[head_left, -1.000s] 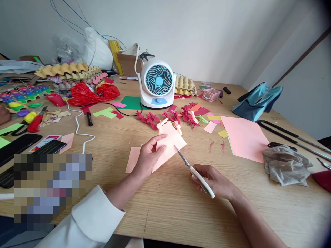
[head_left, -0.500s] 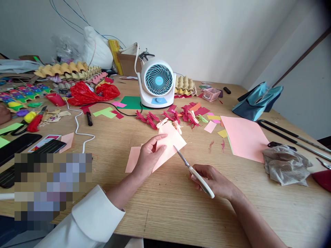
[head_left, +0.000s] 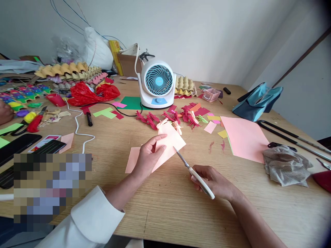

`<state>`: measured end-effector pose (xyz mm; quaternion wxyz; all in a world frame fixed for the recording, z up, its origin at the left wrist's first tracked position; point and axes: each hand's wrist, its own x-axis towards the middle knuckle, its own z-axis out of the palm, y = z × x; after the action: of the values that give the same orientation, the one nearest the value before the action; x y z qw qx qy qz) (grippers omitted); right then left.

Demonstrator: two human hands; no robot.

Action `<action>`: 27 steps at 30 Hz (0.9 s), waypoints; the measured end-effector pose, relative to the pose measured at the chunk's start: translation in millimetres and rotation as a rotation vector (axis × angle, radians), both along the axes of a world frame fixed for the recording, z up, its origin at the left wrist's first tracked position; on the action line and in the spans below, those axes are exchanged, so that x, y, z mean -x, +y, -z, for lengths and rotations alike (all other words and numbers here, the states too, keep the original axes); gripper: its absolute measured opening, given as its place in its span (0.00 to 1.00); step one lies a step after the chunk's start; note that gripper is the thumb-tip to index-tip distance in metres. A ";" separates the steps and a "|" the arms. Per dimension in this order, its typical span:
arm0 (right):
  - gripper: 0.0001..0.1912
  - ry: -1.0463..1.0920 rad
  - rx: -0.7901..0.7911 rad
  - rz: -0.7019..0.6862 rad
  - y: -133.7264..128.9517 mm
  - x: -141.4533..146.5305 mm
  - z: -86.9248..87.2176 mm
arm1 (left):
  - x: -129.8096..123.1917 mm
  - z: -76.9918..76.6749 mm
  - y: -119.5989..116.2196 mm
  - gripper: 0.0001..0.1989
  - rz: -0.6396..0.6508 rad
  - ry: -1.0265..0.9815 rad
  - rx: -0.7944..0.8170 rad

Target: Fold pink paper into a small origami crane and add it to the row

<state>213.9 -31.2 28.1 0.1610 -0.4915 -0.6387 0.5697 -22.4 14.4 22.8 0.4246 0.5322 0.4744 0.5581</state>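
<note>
My left hand (head_left: 151, 153) pinches a light pink sheet of paper (head_left: 170, 141) between thumb and fingers, tilted above the table. White-handled scissors (head_left: 199, 181) are gripped in my right hand (head_left: 213, 181). Their blade tips touch or nearly touch the sheet's lower right edge; I cannot tell whether they have cut into it. Beneath my left hand lies another pink paper piece (head_left: 133, 158). Just beyond the held sheet are crumpled dark red paper cut-outs (head_left: 148, 119) and a few pale ones.
A white and blue fan (head_left: 158, 82) stands at the back. To the right lie a large pink sheet (head_left: 244, 139), a grey crumpled cloth (head_left: 287, 165) and a blue bag (head_left: 258, 101). Egg trays (head_left: 64, 70), a red plastic bag (head_left: 85, 94) and phones fill the left. Another person's hand (head_left: 5, 113) shows at the left edge.
</note>
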 end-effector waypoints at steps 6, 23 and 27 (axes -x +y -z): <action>0.16 -0.023 -0.045 -0.007 -0.4 0.3 0.2 | -1.5 -1.3 -1.8 0.17 -0.020 0.001 0.016; 0.17 -0.021 -0.069 -0.002 -0.1 -0.9 3.4 | 0.2 2.8 -1.3 0.17 -0.060 0.058 -0.031; 0.17 0.000 -0.064 0.002 -0.4 -0.3 5.2 | 0.6 3.3 -0.7 0.17 -0.076 0.056 -0.044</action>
<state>214.2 -31.5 23.0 0.1772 -0.4867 -0.6563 0.5486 -23.1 13.7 19.5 0.3778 0.5383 0.4937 0.5690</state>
